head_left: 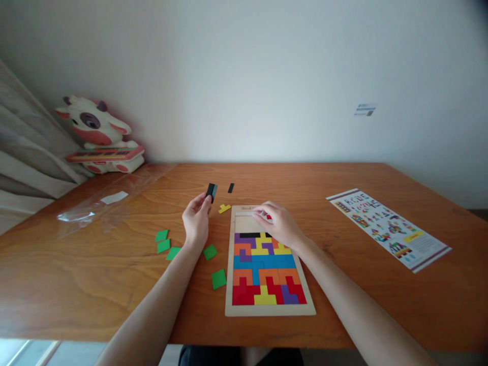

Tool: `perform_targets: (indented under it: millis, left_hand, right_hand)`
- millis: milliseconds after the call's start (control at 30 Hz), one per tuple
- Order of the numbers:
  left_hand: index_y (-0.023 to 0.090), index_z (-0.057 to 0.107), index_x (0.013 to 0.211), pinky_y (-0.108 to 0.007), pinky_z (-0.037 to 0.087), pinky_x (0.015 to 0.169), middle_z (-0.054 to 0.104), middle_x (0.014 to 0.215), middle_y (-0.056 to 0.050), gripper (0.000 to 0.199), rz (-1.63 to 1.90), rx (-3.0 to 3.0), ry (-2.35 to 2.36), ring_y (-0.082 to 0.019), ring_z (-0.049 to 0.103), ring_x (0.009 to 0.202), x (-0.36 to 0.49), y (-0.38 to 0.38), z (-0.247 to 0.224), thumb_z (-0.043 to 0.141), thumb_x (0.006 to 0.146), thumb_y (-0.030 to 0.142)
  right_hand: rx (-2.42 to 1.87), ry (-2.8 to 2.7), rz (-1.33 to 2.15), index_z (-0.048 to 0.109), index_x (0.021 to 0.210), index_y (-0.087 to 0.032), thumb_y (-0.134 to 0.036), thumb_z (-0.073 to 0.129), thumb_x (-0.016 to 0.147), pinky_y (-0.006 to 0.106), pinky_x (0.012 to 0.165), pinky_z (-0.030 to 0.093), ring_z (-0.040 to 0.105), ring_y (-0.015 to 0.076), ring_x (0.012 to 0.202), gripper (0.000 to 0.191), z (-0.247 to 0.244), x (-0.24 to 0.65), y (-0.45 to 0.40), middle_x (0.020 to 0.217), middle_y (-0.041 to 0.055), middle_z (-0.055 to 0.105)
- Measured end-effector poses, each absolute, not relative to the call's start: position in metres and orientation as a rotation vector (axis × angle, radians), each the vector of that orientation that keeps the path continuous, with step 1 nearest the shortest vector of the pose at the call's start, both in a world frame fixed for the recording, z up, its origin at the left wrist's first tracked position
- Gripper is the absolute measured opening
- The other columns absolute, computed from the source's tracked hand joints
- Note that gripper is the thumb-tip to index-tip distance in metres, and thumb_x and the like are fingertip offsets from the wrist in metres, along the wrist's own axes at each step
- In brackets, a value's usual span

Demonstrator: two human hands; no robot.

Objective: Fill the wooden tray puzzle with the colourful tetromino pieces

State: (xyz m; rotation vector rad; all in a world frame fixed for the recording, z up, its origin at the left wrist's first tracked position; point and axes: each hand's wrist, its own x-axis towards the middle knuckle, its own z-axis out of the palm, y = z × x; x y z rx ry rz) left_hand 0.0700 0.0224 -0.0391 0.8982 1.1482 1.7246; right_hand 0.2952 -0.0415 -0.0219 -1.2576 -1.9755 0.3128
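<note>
Appearing beyond the tray's upper left, at least one black piece is pinched in the left hand; the right hand is half curled over the tray, its hold indeterminable. Light, stiff handling is expected; edges are best gripped.

Could read no wording. Noted blurred letter-like shapes on leaflet, well right of left hand's grip; faint print on top rim of puzzle board, just right of grip; unreadable lines on wall label, beyond and right; small mark on base of toy cow, far left.
</note>
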Motion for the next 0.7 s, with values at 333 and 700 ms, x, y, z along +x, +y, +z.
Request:
perform_targets:
  millis: [333,700]
  left_hand:
    - [0.016,0.068,0.082,-0.018,0.047,0.063,0.067,0.079,0.0,0.026,1.803,0.514,0.966,-0.006,0.061,0.067,0.054,0.033,-0.041,0.081,0.059,0.016]
    - [0.016,0.068,0.082,-0.019,0.047,0.062,0.066,0.079,0.0,0.027,1.752,0.515,0.957,-0.006,0.058,0.065,0.055,0.033,-0.041,0.081,0.059,0.018]
  right_hand:
    - [-1.353,-2.179,0.444,0.068,0.106,-0.022,-0.034,0.079,0.075,0.039,0.09,0.047,0.063,0.025,0.104,0.035,-0.018,0.228,0.038,0.111,0.0086,0.07]
    - [-1.544,-2.217,0.931,0.07,0.094,-0.02,-0.038,0.084,0.065,0.028,0.074,0.047,0.067,0.0197,0.088,0.037,-0.014,0.214,0.076,0.096,0.0042,0.074]
